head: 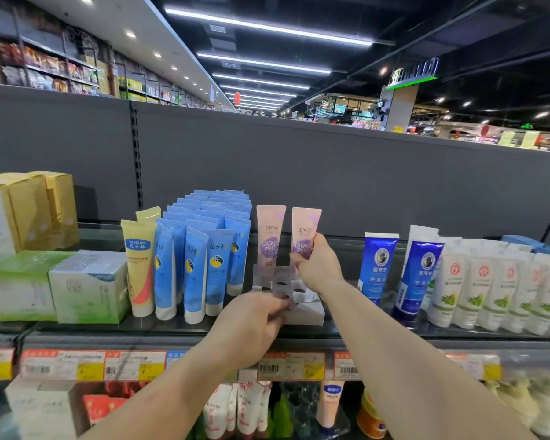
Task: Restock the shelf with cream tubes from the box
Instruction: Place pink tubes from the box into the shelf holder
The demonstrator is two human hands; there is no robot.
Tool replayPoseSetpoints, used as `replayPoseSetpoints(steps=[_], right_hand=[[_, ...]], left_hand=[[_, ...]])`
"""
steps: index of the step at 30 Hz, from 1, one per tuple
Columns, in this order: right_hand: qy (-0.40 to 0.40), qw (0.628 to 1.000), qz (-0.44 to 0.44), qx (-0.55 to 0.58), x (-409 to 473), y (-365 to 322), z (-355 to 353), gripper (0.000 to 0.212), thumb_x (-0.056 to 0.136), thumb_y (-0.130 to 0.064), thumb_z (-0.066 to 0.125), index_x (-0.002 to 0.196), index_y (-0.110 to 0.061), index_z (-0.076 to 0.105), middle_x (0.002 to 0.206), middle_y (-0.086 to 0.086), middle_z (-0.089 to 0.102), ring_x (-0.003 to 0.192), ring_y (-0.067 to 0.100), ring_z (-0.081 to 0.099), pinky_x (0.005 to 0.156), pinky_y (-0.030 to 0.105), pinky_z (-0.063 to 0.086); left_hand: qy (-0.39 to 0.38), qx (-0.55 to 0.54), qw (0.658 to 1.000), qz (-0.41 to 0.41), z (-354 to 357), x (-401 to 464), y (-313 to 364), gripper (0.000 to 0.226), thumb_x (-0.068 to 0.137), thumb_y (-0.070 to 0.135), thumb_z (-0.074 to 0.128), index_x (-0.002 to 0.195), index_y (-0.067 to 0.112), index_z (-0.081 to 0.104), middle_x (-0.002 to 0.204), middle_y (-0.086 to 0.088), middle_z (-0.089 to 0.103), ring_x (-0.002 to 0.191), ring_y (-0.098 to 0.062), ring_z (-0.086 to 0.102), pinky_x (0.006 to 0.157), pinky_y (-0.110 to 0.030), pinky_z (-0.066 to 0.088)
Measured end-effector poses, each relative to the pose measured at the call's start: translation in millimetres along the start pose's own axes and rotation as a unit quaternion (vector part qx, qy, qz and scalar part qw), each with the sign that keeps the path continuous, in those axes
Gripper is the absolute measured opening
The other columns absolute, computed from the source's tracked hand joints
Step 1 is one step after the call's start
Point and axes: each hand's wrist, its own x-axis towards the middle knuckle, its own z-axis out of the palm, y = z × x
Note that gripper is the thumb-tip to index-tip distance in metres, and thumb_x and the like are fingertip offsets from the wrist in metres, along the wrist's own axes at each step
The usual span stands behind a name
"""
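Observation:
Two pink cream tubes with purple labels stand upright over a white tray with round holes (305,309) on the shelf. The left pink tube (270,236) sits in a rear hole of the tray. My right hand (318,265) grips the lower part of the right pink tube (306,228), holding it upright above the tray's rear. My left hand (254,325) grips the tray's front left corner, fingers curled over its edge. No box of tubes is in sight.
Light blue tubes (204,258) and a yellow tube (139,265) stand to the left, dark blue tubes (375,268) and white tubes (496,290) to the right. Green-white boxes (89,287) sit far left. Price labels (292,365) line the shelf's front edge.

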Motion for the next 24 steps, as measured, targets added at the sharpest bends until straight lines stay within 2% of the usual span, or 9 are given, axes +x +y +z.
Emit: replayPoseSetpoints(steps=[7,11,14,16,18,19,21,24], right_hand=[[0.003,0.999,0.038,0.031,-7,-6,0,0.053,0.090,-0.028,0.068,0.135,-0.018,0.041,0.135,0.002,0.055,0.120,0.022,0.057,0.096,0.039,0.050],[0.015,0.998,0.046,0.045,-29,-18,-4,0.058,0.092,-0.033,0.064,0.141,-0.019,0.037,0.139,0.002,0.052,0.122,0.020,0.055,0.090,0.034,0.049],[0.016,0.999,0.047,0.023,-60,-29,-10,0.057,0.096,-0.035,0.057,0.145,-0.019,0.032,0.145,0.002,0.045,0.127,0.019,0.049,0.086,0.024,0.040],[0.027,0.999,0.040,0.005,-81,-34,-14,0.051,0.099,-0.036,0.051,0.143,-0.014,0.035,0.145,0.004,0.046,0.127,0.019,0.047,0.082,0.022,0.032],[0.038,0.999,0.025,0.003,-100,-37,-16,0.047,0.101,-0.038,0.047,0.140,-0.013,0.040,0.142,0.005,0.049,0.124,0.019,0.048,0.083,0.024,0.031],[0.039,0.999,0.021,0.003,-109,-37,-17,0.047,0.101,-0.039,0.046,0.141,-0.015,0.040,0.142,0.004,0.050,0.122,0.016,0.048,0.084,0.024,0.031],[0.029,0.999,0.018,-0.008,-129,-38,-18,0.047,0.102,-0.036,0.046,0.145,-0.019,0.038,0.144,0.001,0.048,0.121,0.011,0.046,0.086,0.022,0.031],[0.021,0.999,0.012,-0.048,-156,-41,-17,0.048,0.102,-0.029,0.047,0.147,-0.019,0.036,0.148,0.001,0.044,0.132,0.017,0.043,0.093,0.023,0.034]], left_hand=[[-0.007,0.014,1.000,0.011,0,0,0,0.040,0.100,0.030,0.049,0.139,0.036,0.049,0.141,0.011,0.052,0.125,-0.010,0.048,0.104,-0.027,0.042],[-0.006,0.021,1.000,0.020,-2,1,1,0.043,0.100,0.032,0.048,0.142,0.038,0.044,0.148,0.012,0.044,0.134,-0.013,0.043,0.108,-0.028,0.036],[0.005,0.039,0.999,0.029,-3,-2,3,0.044,0.100,0.031,0.048,0.144,0.032,0.043,0.150,0.009,0.043,0.137,-0.016,0.040,0.109,-0.028,0.033],[0.014,0.029,0.999,0.030,-3,-4,3,0.044,0.099,0.030,0.049,0.144,0.029,0.044,0.149,0.008,0.045,0.137,-0.018,0.040,0.110,-0.031,0.033],[0.021,-0.033,0.999,0.024,-5,-8,2,0.040,0.099,0.028,0.050,0.139,0.028,0.049,0.142,0.006,0.053,0.131,-0.020,0.047,0.109,-0.036,0.039],[0.025,-0.063,0.997,0.023,-7,-13,2,0.036,0.099,0.026,0.050,0.134,0.028,0.053,0.133,0.005,0.059,0.124,-0.020,0.053,0.104,-0.039,0.044],[0.038,-0.074,0.996,0.035,-13,-28,4,0.029,0.097,0.023,0.053,0.126,0.026,0.058,0.119,0.006,0.064,0.110,-0.016,0.060,0.093,-0.036,0.051],[0.056,-0.075,0.995,0.047,-22,-55,5,0.022,0.096,0.021,0.054,0.117,0.025,0.061,0.103,0.009,0.064,0.095,-0.012,0.062,0.082,-0.033,0.054]])
